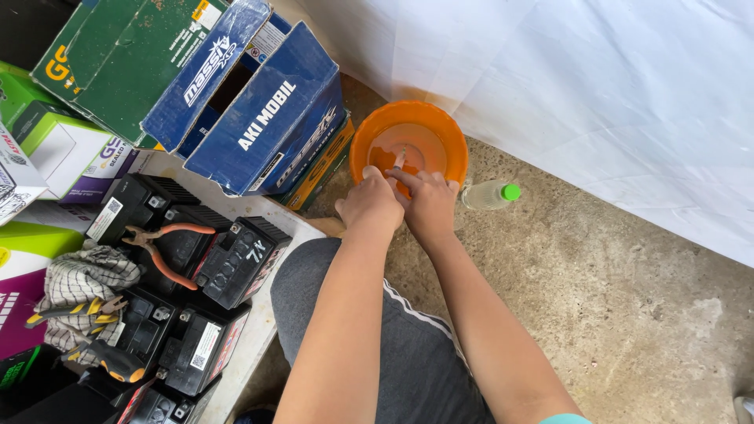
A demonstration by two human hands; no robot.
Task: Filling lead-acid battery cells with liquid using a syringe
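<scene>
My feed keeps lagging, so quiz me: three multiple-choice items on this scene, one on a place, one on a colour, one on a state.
1. Where does the plastic bottle lie?
A. On the ground right of the orange basin
B. Inside the basin
C. On the batteries

2. What colour is the bottle's cap?
A. Red
B. Green
C. White

3. How are the two hands placed?
A. Both together over the basin
B. One on the pliers, one on the bottle
C. Both resting on the knee

Answers:
1 A: the plastic bottle lies on its side on the concrete just right of the orange basin.
2 B: the cap is bright green.
3 A: the left hand and right hand meet at the basin's near rim, pinching a small thin thing; what it is cannot be told.
</scene>
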